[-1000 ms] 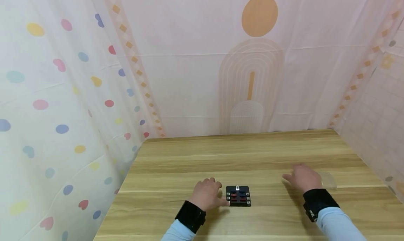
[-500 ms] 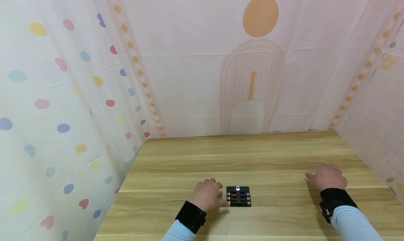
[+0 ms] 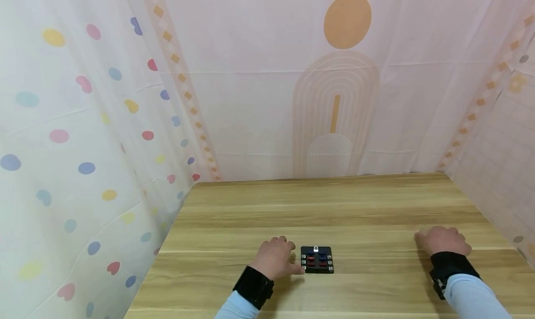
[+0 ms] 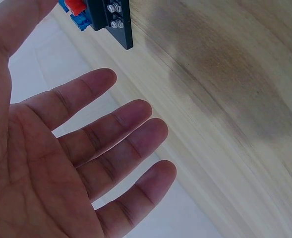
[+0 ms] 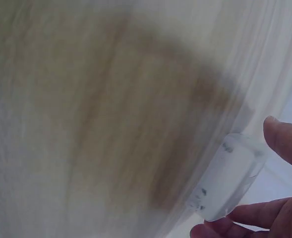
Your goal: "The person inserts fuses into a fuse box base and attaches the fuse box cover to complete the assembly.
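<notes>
A small black fuse box (image 3: 317, 260) with red and blue fuses lies on the table. My left hand (image 3: 273, 258) is beside its left edge, fingers spread, the thumb at the box's near left corner. In the left wrist view, the left fingers (image 4: 136, 131) hold nothing, and part of the fuse box (image 4: 118, 22) shows at the top. At the right, my right hand (image 3: 445, 241) is over a clear plastic cover (image 5: 230, 176), which it hides from the head view. The right wrist view shows the cover between thumb and fingers; the thumb tip looks just apart from it.
The wood-grain table (image 3: 326, 203) runs back to a patterned curtain (image 3: 259, 100). Another curtain with coloured dots (image 3: 96, 193) hangs along the left side, and a pale one (image 3: 497, 170) along the right.
My right hand has moved right, then slightly towards me, coming over the clear cover that showed beside it one second ago. The left hand and fuse box have stayed in place.
</notes>
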The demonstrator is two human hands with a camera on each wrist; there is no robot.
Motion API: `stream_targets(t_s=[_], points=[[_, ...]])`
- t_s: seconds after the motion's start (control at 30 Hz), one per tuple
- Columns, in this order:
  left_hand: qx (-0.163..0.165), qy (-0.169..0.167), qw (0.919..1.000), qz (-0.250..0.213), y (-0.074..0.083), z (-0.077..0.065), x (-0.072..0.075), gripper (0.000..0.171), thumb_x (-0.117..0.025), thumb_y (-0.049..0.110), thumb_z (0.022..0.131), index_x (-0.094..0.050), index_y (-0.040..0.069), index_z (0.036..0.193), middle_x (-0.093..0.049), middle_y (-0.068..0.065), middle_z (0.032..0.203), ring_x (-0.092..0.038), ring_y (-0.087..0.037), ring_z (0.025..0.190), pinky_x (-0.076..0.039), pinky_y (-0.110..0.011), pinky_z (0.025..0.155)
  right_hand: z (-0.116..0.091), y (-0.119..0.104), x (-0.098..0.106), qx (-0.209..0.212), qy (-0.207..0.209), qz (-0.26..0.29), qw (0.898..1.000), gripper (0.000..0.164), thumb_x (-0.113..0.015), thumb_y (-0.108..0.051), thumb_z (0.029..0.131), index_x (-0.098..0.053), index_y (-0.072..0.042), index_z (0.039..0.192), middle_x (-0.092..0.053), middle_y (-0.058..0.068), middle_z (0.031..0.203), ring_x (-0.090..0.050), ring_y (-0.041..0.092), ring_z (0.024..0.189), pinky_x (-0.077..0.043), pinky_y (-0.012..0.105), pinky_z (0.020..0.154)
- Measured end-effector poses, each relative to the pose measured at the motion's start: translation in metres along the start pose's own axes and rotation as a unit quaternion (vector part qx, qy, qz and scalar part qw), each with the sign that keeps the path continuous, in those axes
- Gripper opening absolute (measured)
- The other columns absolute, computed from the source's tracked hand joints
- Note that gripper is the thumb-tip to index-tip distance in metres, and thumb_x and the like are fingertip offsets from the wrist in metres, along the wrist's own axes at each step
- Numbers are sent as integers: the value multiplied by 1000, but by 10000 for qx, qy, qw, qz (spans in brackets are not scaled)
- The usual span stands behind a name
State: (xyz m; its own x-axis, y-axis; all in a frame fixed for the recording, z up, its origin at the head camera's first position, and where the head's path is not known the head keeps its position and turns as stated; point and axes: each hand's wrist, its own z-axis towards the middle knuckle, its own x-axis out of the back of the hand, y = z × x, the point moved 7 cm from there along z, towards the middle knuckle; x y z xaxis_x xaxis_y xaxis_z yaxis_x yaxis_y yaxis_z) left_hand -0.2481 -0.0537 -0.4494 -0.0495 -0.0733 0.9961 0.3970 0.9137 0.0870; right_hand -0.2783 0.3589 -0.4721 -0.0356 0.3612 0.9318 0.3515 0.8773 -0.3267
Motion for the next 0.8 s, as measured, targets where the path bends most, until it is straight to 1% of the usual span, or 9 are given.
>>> stream_targets(t_s=[0.13, 0.33, 0.5, 0.57, 0.67, 0.8], points=[[-30, 42, 10000, -1, 1, 0, 1, 64, -81, 61, 71, -73, 12, 111, -64, -3, 97, -62, -22, 89, -51, -38, 72, 0, 1, -1, 34, -122, -1, 9999, 57, -47, -37, 96, -60, 17, 107, -49, 43, 103, -52, 57, 98, -46, 64, 76], [-46, 60, 10000, 19, 1, 0, 0, 63, -81, 60, 70, -73, 12, 111, -65, -4, 98, -62, -22, 90, -51, -38, 72, 0, 0, -3, 130, -192, 25, 9997, 51, -44, -31, 97, -60, 17, 104, -50, 41, 98, -54, 55, 94, -46, 62, 74], [-33, 6, 10000, 55, 2, 0, -1, 63, -81, 59, 71, -72, 12, 111, -65, -4, 99, -62, -22, 91, -51, -38, 73, -1, -2, -5, 259, -174, 129, 9994, 45, -47, -27, 95, -63, 14, 98, -51, 37, 92, -55, 50, 87, -48, 59, 70], [-8, -39, 10000, 51, 3, 0, -1, 63, -81, 59, 71, -72, 13, 112, -65, -4, 101, -62, -23, 93, -52, -39, 74, -1, -4, -5, 308, -126, 185, 9993, 44, -48, -27, 94, -63, 14, 98, -51, 37, 93, -55, 51, 87, -48, 59, 68], [28, -98, 9999, 12, 3, 0, -2, 63, -81, 58, 72, -71, 12, 114, -66, -5, 104, -63, -24, 96, -52, -41, 77, -1, -10, -5, 414, -64, 177, 9990, 45, -49, -28, 94, -63, 14, 103, -51, 39, 96, -55, 53, 90, -47, 61, 68], [17, -84, 10000, -3, 3, 1, -2, 63, -82, 56, 72, -71, 12, 115, -67, -5, 106, -63, -25, 98, -52, -41, 79, -4, -21, -7, 592, -35, 169, 9981, 48, -53, -31, 94, -63, 13, 108, -50, 40, 100, -54, 55, 92, -47, 62, 69]])
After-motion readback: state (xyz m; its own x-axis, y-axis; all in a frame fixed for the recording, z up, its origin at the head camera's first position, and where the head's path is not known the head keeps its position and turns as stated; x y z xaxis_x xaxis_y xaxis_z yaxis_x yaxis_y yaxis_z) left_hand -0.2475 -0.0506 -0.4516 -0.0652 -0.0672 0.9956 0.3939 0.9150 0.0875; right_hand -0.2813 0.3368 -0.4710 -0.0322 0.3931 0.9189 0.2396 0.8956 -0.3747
